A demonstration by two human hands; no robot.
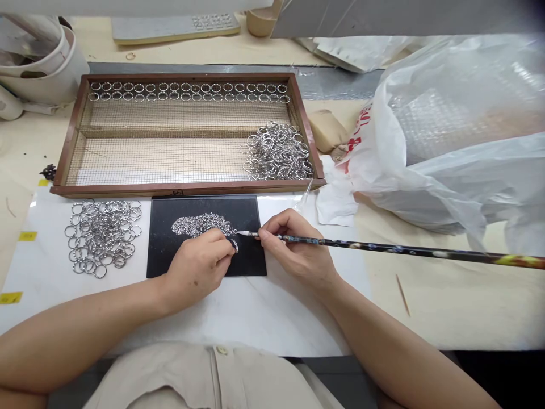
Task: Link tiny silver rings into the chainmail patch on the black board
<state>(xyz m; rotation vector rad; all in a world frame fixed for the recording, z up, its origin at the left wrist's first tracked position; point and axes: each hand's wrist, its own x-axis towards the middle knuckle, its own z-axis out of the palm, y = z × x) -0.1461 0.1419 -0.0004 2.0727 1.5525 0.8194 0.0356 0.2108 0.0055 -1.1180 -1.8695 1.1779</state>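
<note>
Over the black mat point(251, 261), my left hand point(200, 264) pinches a silver ring point(234, 246) between thumb and fingers. My right hand point(300, 247) is closed around a long dark patterned stick with a pale pointed tip point(383, 248). That tip is at the right end of a pile of tiny sparkling stones point(202, 225) on the mat, just above the held ring. Left of the mat lies a loose heap of silver rings point(104, 236) on the white sheet.
A wooden-framed mesh tray point(187, 188) stands behind the mat, with rows of rings at its back and a ring pile point(279, 152) at its right. A white plastic bag point(395, 165) bulges at right. A toothpick point(402, 295) lies nearer. White tubs point(76, 65) stand back left.
</note>
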